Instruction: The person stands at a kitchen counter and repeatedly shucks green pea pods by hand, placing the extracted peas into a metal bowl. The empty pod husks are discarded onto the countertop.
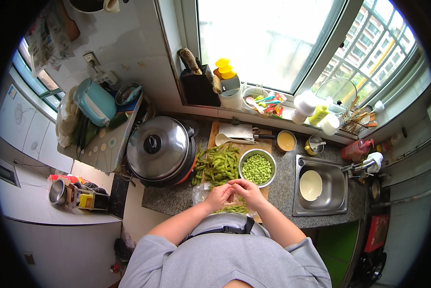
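My left hand [219, 194] and my right hand [249, 192] meet at the fingertips over the near part of a wooden cutting board [266, 144]. They pinch a small green soybean pod between them, mostly hidden by the fingers. Just beyond lies a heap of green soybean pods [220, 163]. A metal bowl [240, 172] of shelled green soybeans [256, 168] stands beside the heap, close to my right hand. More pods or empty hulls [233, 209] lie below my hands, near my waist. A clear plastic bag [199, 194] is left of my left hand.
A lidded electric pan [157, 147] stands left of the pods. At the board's back lie a cleaver [236, 130] and a white spoon [233, 139]. To the right are a bowl of yellowish liquid [286, 140], a mug [314, 145] and a sink [330, 201] holding a cream bowl [311, 185].
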Demonstrator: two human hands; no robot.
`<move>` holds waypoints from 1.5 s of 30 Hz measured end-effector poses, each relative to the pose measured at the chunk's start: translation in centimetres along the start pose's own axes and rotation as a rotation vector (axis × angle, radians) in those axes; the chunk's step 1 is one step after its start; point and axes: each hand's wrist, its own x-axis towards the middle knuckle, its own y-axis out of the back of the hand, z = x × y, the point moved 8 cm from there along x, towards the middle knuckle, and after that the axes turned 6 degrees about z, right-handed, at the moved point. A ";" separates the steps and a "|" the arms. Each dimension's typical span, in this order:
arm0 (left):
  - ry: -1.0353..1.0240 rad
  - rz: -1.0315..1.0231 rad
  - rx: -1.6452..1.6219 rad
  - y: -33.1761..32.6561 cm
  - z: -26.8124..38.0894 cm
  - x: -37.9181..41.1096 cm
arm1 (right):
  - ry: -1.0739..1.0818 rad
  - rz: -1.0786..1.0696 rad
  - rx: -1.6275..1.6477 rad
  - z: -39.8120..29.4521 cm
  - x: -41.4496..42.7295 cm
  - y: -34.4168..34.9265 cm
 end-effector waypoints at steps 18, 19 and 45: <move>-0.192 0.127 -0.063 0.5 5.9 -2.1 | 0.199 -0.070 0.006 -5.1 -2.7 -3.3; -0.198 0.136 -0.053 0.5 5.9 -2.1 | 0.206 -0.049 0.005 -5.2 -2.7 -3.3; -0.191 0.005 0.117 0.0 5.1 -0.9 | 0.098 0.071 0.022 -4.5 -2.9 -2.5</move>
